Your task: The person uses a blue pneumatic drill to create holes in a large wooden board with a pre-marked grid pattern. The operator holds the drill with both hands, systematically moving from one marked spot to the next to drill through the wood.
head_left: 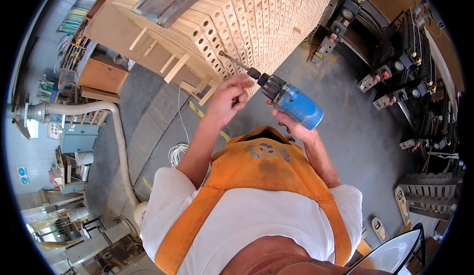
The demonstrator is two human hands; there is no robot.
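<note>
Drill (289,102) bit toward upper-left wood stack (256,18).

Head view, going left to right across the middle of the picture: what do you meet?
Grey dust hose → coiled white cable → left hand at the chuck → blue drill, gripped by the right hand → machines with red buttons.
</note>
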